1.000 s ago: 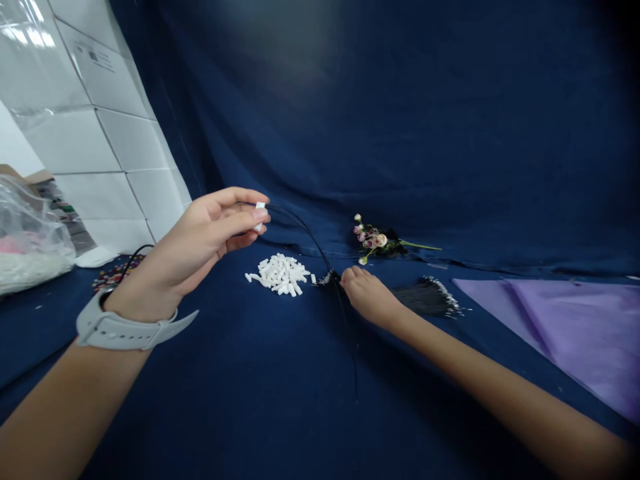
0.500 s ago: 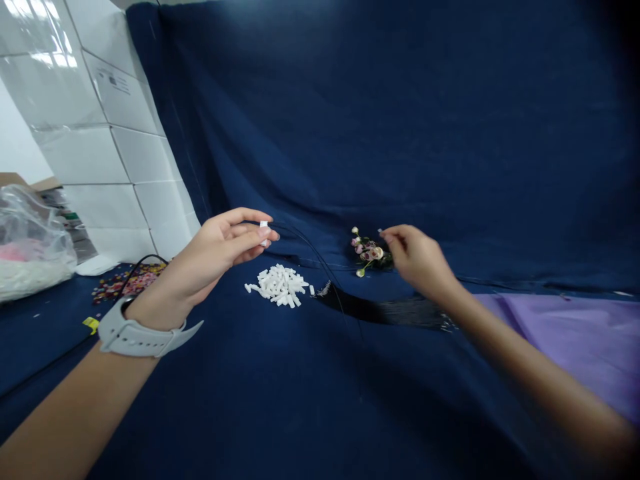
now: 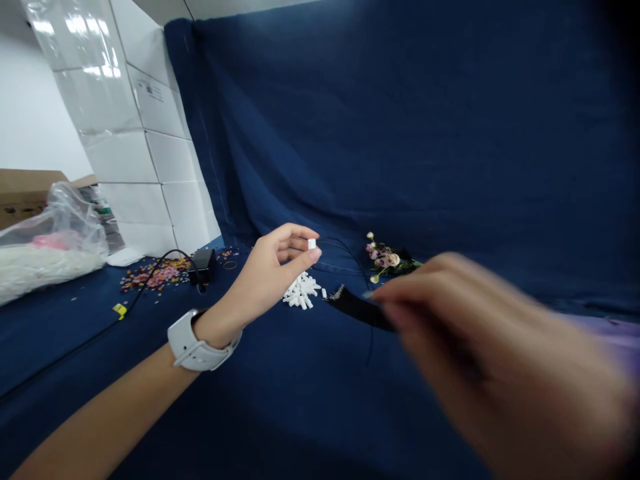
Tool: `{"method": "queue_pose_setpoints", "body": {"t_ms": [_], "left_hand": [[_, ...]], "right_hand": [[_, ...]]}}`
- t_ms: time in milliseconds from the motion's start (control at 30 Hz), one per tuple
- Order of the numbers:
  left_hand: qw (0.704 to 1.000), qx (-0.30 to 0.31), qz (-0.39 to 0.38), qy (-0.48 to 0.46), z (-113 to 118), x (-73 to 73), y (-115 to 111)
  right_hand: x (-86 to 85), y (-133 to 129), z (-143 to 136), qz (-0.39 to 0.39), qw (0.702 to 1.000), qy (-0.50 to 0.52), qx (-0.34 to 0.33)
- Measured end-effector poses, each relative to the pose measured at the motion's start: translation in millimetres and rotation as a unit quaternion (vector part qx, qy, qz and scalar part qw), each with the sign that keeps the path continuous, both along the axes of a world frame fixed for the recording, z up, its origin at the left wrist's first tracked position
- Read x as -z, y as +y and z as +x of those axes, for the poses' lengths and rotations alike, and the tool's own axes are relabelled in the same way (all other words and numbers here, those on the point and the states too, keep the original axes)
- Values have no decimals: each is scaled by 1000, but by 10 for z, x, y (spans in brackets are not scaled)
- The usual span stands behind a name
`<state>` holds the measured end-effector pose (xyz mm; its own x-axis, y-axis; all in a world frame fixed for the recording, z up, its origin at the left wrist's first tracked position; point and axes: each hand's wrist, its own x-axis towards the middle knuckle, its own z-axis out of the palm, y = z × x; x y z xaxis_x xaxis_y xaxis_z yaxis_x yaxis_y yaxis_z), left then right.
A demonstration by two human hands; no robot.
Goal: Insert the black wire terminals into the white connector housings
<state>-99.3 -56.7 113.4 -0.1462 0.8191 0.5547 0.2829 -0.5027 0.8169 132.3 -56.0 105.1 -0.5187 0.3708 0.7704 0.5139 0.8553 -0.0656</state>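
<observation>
Nearer the camera than before, your blurred right hand (image 3: 495,360) pinched a tiny pale bit (image 3: 368,295) between closed fingertips; your left hand (image 3: 275,270) clasped a white piece (image 3: 312,244) between thumb and fingers, near the white pile (image 3: 301,292).

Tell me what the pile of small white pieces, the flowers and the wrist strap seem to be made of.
White pieces: probably plastic or foam, matte, judging by their even, opaque white.
Flowers: perhaps fabric, with a dull finish; the soft-looking petals don't settle whether they're real.
Wrist strap: likely silicone rubber, matte; it curves smoothly, without shine.
</observation>
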Motion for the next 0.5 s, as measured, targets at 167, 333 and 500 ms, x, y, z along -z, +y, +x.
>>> {"method": "queue_pose_setpoints", "body": {"t_ms": [167,333,500], "left_hand": [[999,42,-20,-26,26,-92,-146],[996,74,-33,-30,80,-124,-238],[993,89,-56,-53,140,-142,-295]], "right_hand": [[-70,21,-468,-208,970,-31,-120],[-50,107,-432,-294,946,14,-137],[-90,100,-369,-326,937,29,-121]]}}
